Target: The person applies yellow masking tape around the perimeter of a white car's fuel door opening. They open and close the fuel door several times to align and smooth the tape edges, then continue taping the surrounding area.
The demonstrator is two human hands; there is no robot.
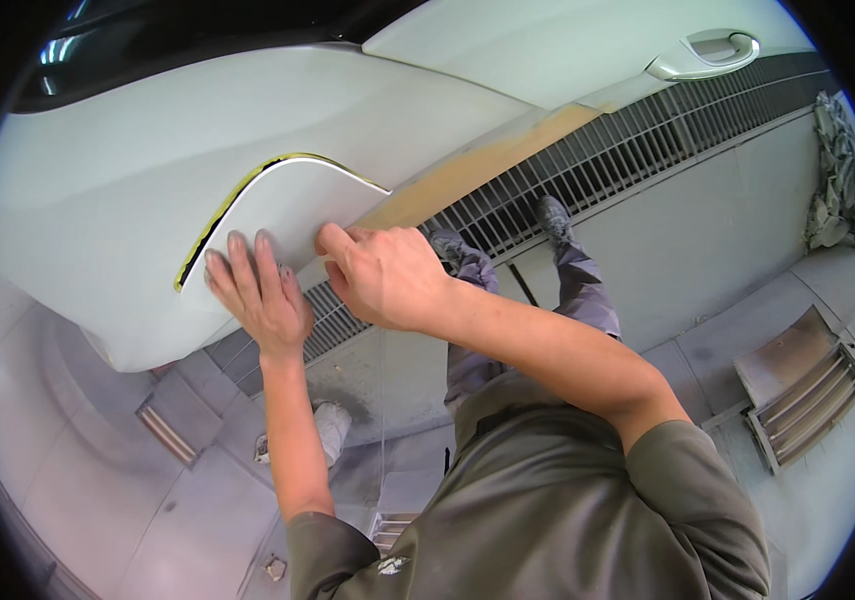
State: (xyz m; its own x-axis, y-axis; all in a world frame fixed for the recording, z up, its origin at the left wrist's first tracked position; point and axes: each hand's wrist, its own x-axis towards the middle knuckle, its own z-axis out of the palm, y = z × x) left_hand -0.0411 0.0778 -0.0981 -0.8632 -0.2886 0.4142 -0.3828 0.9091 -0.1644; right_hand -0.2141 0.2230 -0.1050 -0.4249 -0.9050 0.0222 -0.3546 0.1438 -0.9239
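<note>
A white car body side [178, 130] fills the upper left. Set in it is a rounded white panel [293, 205], its curved upper edge lined with yellow-green tape [248, 180] beside a dark gap. My left hand [266, 300] lies with fingers spread, fingertips against the lower left part of this panel. To its right, my right hand [388, 275] is closed, thumb and fingers curled together at the panel's lower right. Whatever those fingers hold, if anything, is hidden. Close to it begins a strip of brown masking paper [493, 165] running along the car's lower side.
A light door handle [705, 57] is at the upper right. My feet stand by a long floor grate [628, 140]. Crumpled grey sheeting [841, 175] lies far right, near a metal-framed slatted unit [803, 390]. A whitish bundle [332, 430] sits on the floor below my left hand.
</note>
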